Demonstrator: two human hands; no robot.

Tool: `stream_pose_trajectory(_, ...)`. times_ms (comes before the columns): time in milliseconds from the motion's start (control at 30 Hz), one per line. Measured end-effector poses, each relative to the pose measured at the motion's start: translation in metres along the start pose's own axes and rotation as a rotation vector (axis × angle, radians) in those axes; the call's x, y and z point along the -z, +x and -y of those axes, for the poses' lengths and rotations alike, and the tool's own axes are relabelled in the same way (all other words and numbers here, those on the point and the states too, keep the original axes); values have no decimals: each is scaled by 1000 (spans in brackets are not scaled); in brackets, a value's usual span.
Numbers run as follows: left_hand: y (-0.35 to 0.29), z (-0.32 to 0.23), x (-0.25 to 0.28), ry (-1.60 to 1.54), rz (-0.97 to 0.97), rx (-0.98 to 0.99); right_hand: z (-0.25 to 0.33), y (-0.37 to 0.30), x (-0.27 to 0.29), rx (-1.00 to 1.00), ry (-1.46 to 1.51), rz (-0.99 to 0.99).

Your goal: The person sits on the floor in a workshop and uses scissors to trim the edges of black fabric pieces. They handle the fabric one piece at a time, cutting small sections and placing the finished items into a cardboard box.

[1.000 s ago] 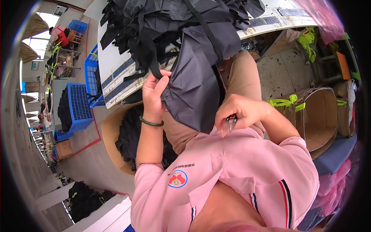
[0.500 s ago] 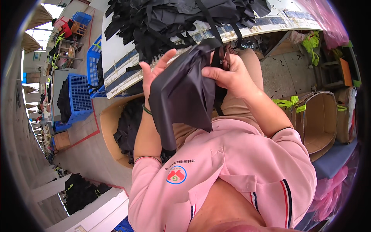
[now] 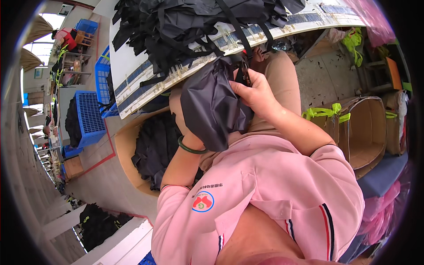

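Gripping a light, limp black cloth piece point(image 3: 207, 106) over the lap

The white bench point(image 3: 126, 66) takes up most of the room in front of me, its near edge banded with worn tape. On it sprawls a heap of black fabric point(image 3: 181, 37). Lower down, to the worker's left, a cardboard box point(image 3: 125, 154) holds more dark fabric.

The black cloth piece is held up above the person's lap, near the bench edge, bunched into a creased, pouch-like shape. Its crisp folds and faint sheen suggest a thin synthetic to me: light, soft, probably a bit slippery, and hardly fragile. I'd expect it to slump wherever nothing props it, so I would pinch a gathered edge or a doubled layer firmly between thumb and fingers and support the loose panel from beneath.

The right hand point(image 3: 258, 95) grips it much like that, thumb pressed to the bunched right side. The left hand point(image 3: 194, 140) goes under the cloth opposite, little more than its heel showing past a green bangle point(image 3: 191, 150); whether those fingers grip or lie spread, I can't tell. Smallest is a dark loop point(image 3: 244, 73) by the right fingers, strap or tool, too unclear to say.
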State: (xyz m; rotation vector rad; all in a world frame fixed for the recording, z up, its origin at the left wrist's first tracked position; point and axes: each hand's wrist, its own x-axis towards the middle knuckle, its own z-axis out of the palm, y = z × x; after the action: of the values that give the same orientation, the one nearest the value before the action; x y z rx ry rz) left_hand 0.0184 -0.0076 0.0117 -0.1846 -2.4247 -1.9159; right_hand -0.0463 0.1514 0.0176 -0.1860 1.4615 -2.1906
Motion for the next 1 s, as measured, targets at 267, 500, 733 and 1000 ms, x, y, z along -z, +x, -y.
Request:
stream_pose_trajectory(267,4,-6,42,-43,-202,-19,-9,-5,34,272,-256,36)
stream_pose_trajectory(500,20,-1,39,-311,-92,86,45,6,12,506,-573,188)
stream_pose_trajectory(733,20,-23,30,-602,-133,56,44,19,26,86,-241,65)
stream_pose_trajectory(1000,14,-2,33,-150,-263,-62,42,28,32,83,-163,26)
